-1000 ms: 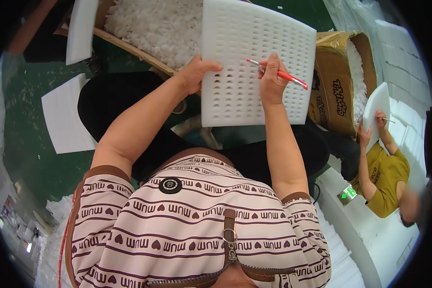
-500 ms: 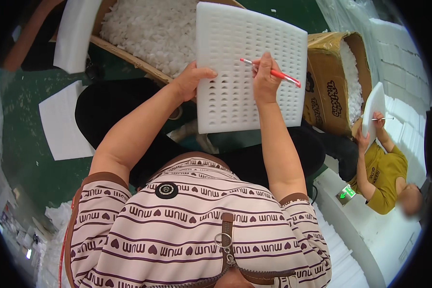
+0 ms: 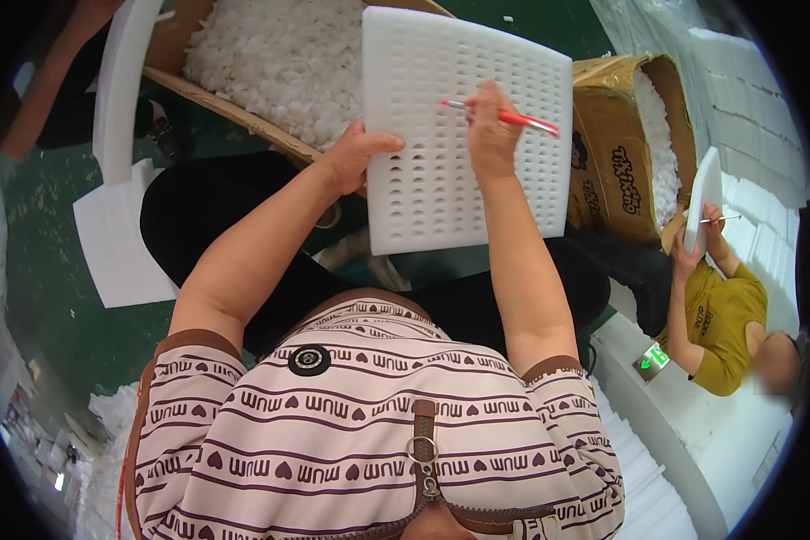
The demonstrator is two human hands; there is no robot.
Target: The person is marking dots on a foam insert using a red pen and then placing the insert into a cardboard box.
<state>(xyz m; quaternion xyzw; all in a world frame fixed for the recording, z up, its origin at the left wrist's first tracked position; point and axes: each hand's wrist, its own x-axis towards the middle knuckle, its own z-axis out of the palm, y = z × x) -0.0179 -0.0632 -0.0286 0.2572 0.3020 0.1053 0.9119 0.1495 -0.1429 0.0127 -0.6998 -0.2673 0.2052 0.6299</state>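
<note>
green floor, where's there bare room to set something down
The green floor is mostly bare, bar white flecks, between the white sheet and the striped sleeve. A smaller patch lies at the top, between the perforated panel and the right carton. Crowded: around the panel, with left hand, right hand, red pen and cartons.

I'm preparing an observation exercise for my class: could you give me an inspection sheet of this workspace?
Surface: green floor, scattered with white scraps
Job's things: white perforated sheet; red pen-like tool
Clutter: left cardboard box and right cardboard box, both holding white pieces; plain white sheet on the floor
Grips: left grip holds the perforated sheet's left edge; right grip is closed round the tool
Cables: thin red cord, lower left, kind unclear
Surroundings: co-worker in yellow-green top; another person's arm, upper left; stacked white sheets; lit green sign
</note>
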